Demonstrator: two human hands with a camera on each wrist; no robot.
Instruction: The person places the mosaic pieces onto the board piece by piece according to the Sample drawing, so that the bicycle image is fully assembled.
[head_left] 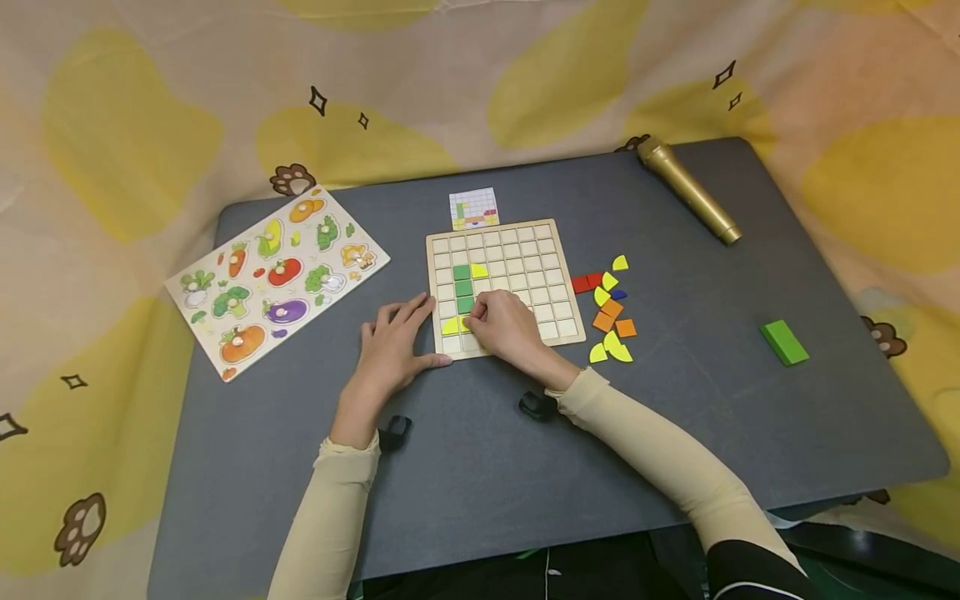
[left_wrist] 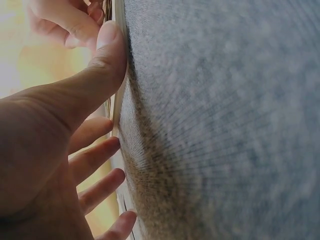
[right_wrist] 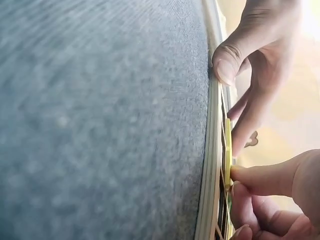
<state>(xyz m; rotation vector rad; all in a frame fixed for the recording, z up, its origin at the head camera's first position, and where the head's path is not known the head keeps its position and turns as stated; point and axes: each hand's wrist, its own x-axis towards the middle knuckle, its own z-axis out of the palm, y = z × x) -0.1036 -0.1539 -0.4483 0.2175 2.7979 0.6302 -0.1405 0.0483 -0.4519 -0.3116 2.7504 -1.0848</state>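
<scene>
Yellow piece (head_left: 464, 325), partly hidden, at the lower left of the grid board (head_left: 529, 248); your right hand (head_left: 508, 325) pinches it, thumb against finger, wrist toward the lower right of the frame. Key relation: the piece lies at that hand's left end, right at the fingertips, with a second yellow piece (head_left: 449, 326) just to its left, the two in one row running left to right. Green squares (head_left: 464, 288) form a column running up the frame from just above that row. You cannot tell whether the pinched piece sits flat, nor read its long axis. Your right hand is the nearer; your left hand (head_left: 390, 346) has fingers spread along the board's left edge, thumb at its lower left corner. Loose yellow pieces (head_left: 621, 353) lie right of the board on the counter (head_left: 465, 500).
</scene>
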